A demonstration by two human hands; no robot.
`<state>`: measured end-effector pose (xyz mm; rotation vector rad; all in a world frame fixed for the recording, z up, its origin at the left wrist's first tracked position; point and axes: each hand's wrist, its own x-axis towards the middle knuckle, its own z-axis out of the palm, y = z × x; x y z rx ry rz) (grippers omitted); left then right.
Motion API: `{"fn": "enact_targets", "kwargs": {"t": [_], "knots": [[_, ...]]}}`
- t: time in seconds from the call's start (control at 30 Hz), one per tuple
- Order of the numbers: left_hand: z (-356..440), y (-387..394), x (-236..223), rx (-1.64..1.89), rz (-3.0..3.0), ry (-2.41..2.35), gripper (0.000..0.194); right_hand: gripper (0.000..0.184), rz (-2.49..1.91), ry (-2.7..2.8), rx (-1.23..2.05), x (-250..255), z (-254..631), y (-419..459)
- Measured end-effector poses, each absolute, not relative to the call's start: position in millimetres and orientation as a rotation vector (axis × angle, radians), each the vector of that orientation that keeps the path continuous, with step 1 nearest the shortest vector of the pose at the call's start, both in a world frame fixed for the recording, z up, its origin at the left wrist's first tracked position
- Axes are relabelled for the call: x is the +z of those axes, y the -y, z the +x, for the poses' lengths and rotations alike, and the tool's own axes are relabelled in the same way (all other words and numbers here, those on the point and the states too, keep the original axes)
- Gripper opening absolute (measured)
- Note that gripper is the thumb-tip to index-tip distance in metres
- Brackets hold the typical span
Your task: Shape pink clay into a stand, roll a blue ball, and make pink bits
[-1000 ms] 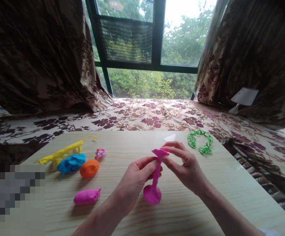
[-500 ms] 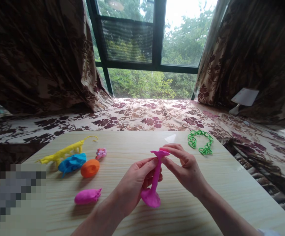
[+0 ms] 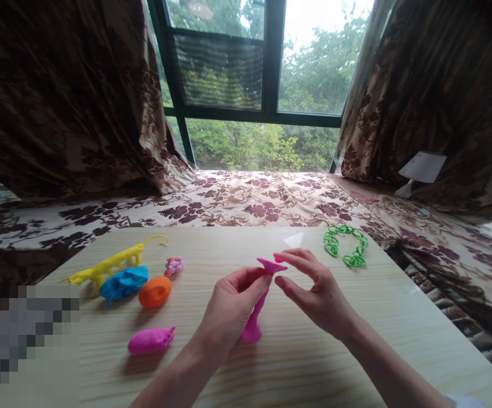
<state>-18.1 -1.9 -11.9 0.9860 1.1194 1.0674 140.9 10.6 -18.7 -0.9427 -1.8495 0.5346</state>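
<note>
A magenta modelling-clay piece [image 3: 259, 306] has a slim stem, a thin flared top and a wider rounded foot. My left hand [image 3: 237, 300] pinches its stem just under the flare, thumb against fingers, and covers part of the stem. The piece leans, its foot towards the lower left. Close on the right is my right hand [image 3: 320, 289], its thumb and forefinger apart around the edge of the flare. Whether a fingertip touches that edge I cannot tell.
On the pale wooden table [image 3: 313, 362], to the left, lie a yellow clay animal [image 3: 110, 263], a blue lump [image 3: 124, 283], an orange rounded piece [image 3: 155, 292], a pink-white bead cluster [image 3: 173, 265] and a magenta roll [image 3: 150, 341]. A green chain [image 3: 358, 258] lies far right, near a white scrap [image 3: 294, 239].
The clay piece has tilted and turned, its foot swinging left and partly behind my left hand. My right thumb and forefinger have spread a little from the flare.
</note>
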Motion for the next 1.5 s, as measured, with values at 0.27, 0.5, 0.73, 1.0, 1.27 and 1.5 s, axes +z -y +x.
{"fn": "enact_targets", "kwargs": {"t": [0.27,0.5,0.73,1.0,1.27,1.5], "knots": [[-16.8,3.4,-12.6,1.065,1.091,-1.083,0.029,0.019,-0.912,1.826,0.52,-18.7,139.7,-10.9],[-17.2,4.2,-15.1,1.081,1.086,-0.996,0.027,0.017,-0.889,1.778,0.51,-20.3,137.2,-9.8],[-15.3,5.5,-10.2,1.007,0.976,-0.995,0.031,0.021,-0.901,1.81,0.514,-18.9,138.2,-9.2],[-15.6,5.7,-13.5,0.967,0.908,-1.01,0.032,0.012,-0.844,1.781,0.489,-17.7,138.3,-9.7],[-13.5,5.6,-9.0,1.012,0.909,-1.025,0.031,0.019,-0.882,1.816,0.442,-16.4,142.0,-9.8],[-16.0,5.5,-10.8,1.007,0.911,-1.033,0.03,0.011,-0.899,1.859,0.353,-14.7,142.9,-12.0]]}}
